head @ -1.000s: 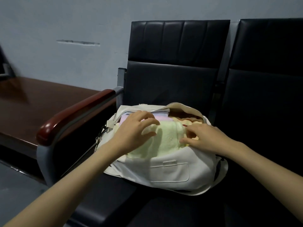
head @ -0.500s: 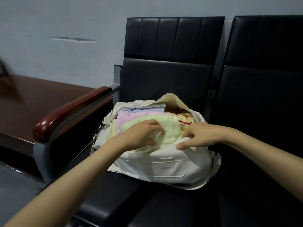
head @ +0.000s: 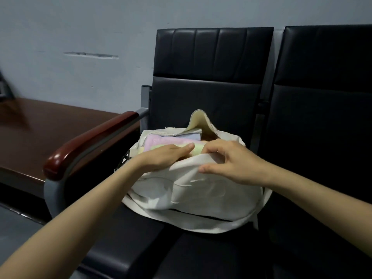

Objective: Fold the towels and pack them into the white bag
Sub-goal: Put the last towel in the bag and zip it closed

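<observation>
Left hand flat on towels, right hand pinching bag rim; we risk zip snagging towels if they bulge up.

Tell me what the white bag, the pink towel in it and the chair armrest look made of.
The white bag is matte cloth, likely canvas: it creases softly. The pink towel is fuzzy terry, probably cotton. The armrest is glossy reddish-brown, lacquered wood or plastic; its end shines.
</observation>
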### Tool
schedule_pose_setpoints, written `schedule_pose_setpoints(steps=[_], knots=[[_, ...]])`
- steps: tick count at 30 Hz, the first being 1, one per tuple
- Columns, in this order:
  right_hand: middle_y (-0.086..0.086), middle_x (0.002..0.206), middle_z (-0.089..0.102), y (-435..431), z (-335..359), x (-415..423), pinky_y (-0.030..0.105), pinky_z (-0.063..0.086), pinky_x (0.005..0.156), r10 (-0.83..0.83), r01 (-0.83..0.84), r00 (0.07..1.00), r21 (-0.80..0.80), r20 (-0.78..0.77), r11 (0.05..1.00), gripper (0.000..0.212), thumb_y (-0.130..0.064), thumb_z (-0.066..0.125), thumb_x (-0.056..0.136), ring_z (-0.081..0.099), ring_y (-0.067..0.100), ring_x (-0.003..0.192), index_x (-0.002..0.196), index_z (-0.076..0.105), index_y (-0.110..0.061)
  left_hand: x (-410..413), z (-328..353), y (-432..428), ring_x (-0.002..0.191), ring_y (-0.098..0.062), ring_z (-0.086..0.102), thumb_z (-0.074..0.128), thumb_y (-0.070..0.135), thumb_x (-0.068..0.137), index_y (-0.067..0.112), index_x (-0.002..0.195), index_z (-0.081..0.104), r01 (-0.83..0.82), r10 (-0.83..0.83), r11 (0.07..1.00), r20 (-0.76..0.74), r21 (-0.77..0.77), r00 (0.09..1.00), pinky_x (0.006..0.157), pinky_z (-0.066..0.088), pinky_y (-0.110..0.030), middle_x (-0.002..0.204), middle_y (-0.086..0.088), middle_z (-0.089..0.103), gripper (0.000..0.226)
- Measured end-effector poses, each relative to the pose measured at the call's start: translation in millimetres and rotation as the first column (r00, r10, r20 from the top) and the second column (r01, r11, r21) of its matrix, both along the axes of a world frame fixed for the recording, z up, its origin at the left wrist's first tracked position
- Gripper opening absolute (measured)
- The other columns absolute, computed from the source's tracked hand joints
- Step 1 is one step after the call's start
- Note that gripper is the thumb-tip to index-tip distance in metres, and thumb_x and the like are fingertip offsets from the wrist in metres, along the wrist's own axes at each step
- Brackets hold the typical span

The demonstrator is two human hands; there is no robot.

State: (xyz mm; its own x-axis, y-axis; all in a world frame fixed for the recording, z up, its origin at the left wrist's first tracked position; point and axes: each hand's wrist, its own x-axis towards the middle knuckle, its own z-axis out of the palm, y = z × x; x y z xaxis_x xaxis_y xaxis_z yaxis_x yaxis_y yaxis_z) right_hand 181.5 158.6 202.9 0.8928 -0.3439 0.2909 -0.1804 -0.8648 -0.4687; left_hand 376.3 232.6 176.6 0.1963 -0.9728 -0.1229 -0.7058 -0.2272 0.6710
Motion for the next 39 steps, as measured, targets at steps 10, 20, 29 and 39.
schedule_pose_setpoints(steps=[10, 20, 29, 39], knots=[[-0.010, 0.073, 0.050, -22.7, -11.5, -2.3, 0.026, 0.035, 0.069, 0.004, -0.051, 0.976, -0.208, -0.219, 0.977, 0.026, -0.049, 0.061, 0.088, 0.047, 0.010, 0.076, 0.078, 0.053, -0.026, 15.7, 6.7, 30.0, 0.066, -0.005, 0.044, 0.060, 0.060, 0.081, 0.007, 0.073, 0.058, 0.182, -0.165, 0.982, 0.224, -0.058, 0.961, 0.066, 0.036, -0.024, 0.069, 0.005, 0.050, 0.053], [-0.006, 0.067, 0.048, -26.8, -15.7, 16.9, 0.025, 0.031, 0.064, -0.155, 0.113, 0.953, -0.168, -0.260, 0.979, 0.039, -0.046, 0.055, 0.092, 0.045, 0.009, 0.068, 0.067, 0.047, -0.017, 34.5, -2.2, 70.0, 0.124, -0.005, 0.042, 0.025, 0.084, 0.070, 0.031, 0.118, 0.056, 0.174, -0.133, 0.983, 0.854, 0.051, 0.503, 0.117, 0.007, -0.035, 0.117, 0.013, 0.059, 0.077], [-0.014, 0.085, 0.043, -42.9, -29.3, 17.9, 0.022, 0.029, 0.075, -0.147, 0.139, 0.988, -0.174, -0.034, 0.975, 0.031, -0.027, 0.078, 0.077, 0.042, 0.011, 0.090, 0.082, 0.047, -0.026, 60.4, -13.9, 74.0, 0.090, -0.009, 0.040, 0.031, 0.082, 0.065, 0.030, 0.087, 0.067, 0.217, 0.113, 0.930, 0.794, -0.296, 0.597, 0.091, 0.021, -0.029, 0.086, 0.016, 0.055, 0.068], [-0.009, 0.081, 0.047, -45.4, -23.9, 32.7, 0.012, 0.033, 0.071, -0.063, 0.061, 0.998, -0.136, -0.013, 0.989, 0.040, -0.014, 0.078, 0.073, 0.042, 0.010, 0.081, 0.077, 0.040, -0.027, 70.8, -17.8, 67.5, 0.085, -0.004, 0.057, 0.081, 0.046, 0.069, 0.027, 0.082, 0.060, 0.152, -0.018, 0.885, 0.294, -0.441, 0.956, 0.071, 0.040, -0.009, 0.090, 0.012, 0.063, 0.032]])
